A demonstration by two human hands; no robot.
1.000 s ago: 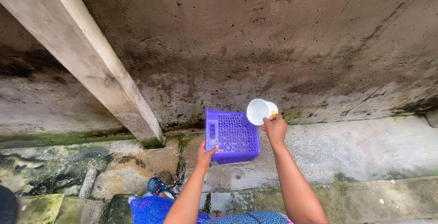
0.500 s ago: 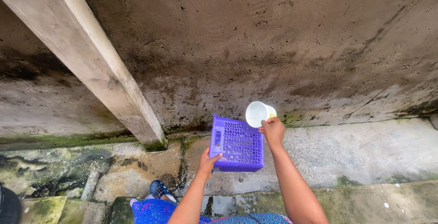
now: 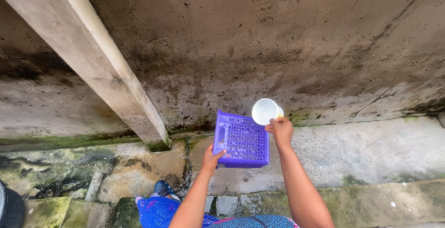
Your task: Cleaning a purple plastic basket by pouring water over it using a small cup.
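Outdoors, the left hand [image 3: 211, 159] grips the near corner of a purple basket [image 3: 243, 140] — tilted up off the wet concrete floor [image 3: 361, 149] near the stained wall [image 3: 278, 38]. The right hand [image 3: 280, 129] has its fingers closed on a white cup [image 3: 264, 111], held just above the basket's far edge.

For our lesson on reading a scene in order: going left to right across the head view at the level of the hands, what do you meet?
Concrete pillar base → left hand → purple perforated plastic basket → right hand, holding a white cup → bare concrete ledge.
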